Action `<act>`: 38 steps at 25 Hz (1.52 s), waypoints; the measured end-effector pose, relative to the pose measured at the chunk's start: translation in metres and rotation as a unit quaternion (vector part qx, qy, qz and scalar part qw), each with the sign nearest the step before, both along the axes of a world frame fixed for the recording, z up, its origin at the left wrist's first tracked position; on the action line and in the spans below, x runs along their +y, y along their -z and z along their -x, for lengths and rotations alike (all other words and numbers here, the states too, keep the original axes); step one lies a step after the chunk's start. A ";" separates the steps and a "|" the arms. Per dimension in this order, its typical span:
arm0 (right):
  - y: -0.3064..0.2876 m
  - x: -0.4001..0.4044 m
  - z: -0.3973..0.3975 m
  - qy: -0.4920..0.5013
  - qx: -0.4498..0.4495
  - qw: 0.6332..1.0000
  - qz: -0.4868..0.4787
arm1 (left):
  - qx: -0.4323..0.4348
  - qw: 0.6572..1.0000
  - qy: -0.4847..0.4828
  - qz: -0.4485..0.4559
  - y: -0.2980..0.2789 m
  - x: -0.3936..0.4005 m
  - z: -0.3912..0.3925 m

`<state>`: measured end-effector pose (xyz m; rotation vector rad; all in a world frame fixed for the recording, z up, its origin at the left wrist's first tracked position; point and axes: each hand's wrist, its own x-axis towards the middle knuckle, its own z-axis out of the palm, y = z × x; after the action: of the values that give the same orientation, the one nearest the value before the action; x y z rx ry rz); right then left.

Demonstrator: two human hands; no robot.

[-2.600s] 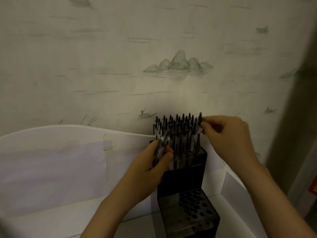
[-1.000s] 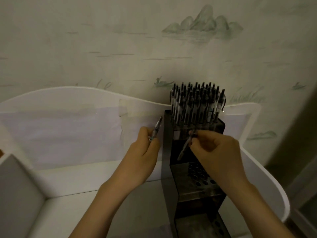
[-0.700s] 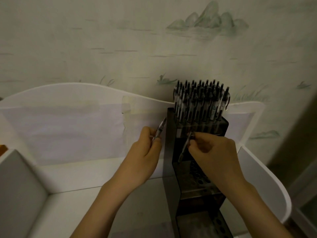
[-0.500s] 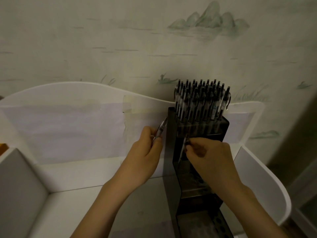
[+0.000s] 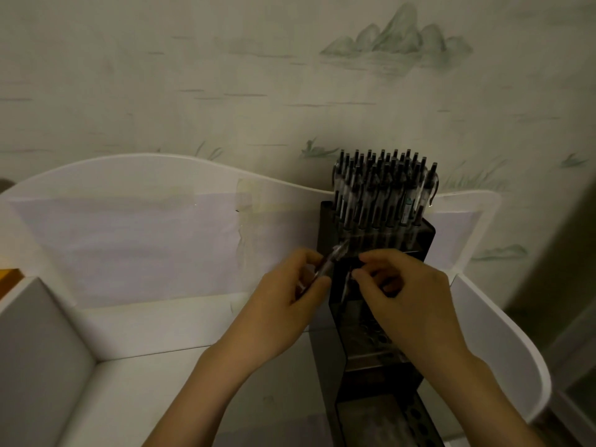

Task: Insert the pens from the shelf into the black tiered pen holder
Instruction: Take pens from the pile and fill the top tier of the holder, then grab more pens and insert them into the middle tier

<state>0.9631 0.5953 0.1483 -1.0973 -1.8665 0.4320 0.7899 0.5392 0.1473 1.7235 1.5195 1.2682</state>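
Nearest, the black tiered pen holder (image 5: 377, 379), lower and middle steps showing open holes. Just above the middle step, right hand (image 5: 409, 304), fingers pinching a pen (image 5: 346, 285) held upright, tip down toward those holes. Beside it, left hand (image 5: 290, 304) gripping a spare pen (image 5: 329, 264), angled up against the holder's left wall. Judged mid-insertion: next, tip to be lined up with a free hole and pushed straight down. Behind, top step packed with upright pens (image 5: 383, 191). Around, white shelf (image 5: 193, 382) with curved back panel; beyond, wallpaper (image 5: 290, 75) with painted hills. Packed top row close overhead, dim light hiding hole edges.
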 end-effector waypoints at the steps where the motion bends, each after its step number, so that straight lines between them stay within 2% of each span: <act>1: -0.005 -0.003 0.001 -0.024 0.023 0.999 -0.002 | 0.003 1.000 0.009 0.001 0.000 0.000 -0.002; 3: -0.011 -0.007 0.003 -0.067 0.065 0.995 0.032 | 0.008 1.000 0.025 0.001 -0.001 0.000 -0.008; 7: -0.021 -0.005 -0.004 -0.087 0.177 0.975 0.103 | 0.013 1.000 0.027 -0.009 -0.004 0.002 -0.015; 10: -0.037 -0.002 -0.024 -0.069 0.280 0.953 0.095 | 0.066 0.998 -0.012 -0.003 -0.002 0.005 -0.009; 11: -0.041 -0.002 -0.030 -0.060 0.280 0.955 0.073 | 0.091 0.995 -0.028 -0.001 0.000 0.005 -0.004; 14: -0.039 0.000 -0.038 -0.030 0.162 0.986 -0.004 | 0.169 0.983 -0.079 0.002 0.006 0.003 0.003; 18: -0.015 0.009 -0.028 -0.045 0.055 0.994 -0.079 | 0.228 0.966 -0.119 0.023 0.010 -0.001 -0.001; 24: 0.011 0.031 -0.021 -0.072 0.021 0.994 -0.084 | 0.238 0.957 -0.158 0.055 0.014 -0.013 -0.007; 31: 0.036 0.040 -0.013 -0.078 0.004 0.997 0.019 | 0.241 0.947 -0.203 0.068 0.015 -0.031 -0.017; 36: 0.034 0.041 -0.017 -0.089 -0.004 0.996 0.032 | 0.225 0.944 -0.232 0.065 0.020 -0.040 -0.028; 38: 0.025 0.035 -0.023 -0.084 0.006 0.996 0.006 | 0.227 0.939 -0.249 0.065 0.021 -0.048 -0.032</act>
<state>0.9856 0.6305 0.1229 -0.9469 -1.9558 0.5442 0.8222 0.4913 0.1261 1.6766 2.3691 0.9860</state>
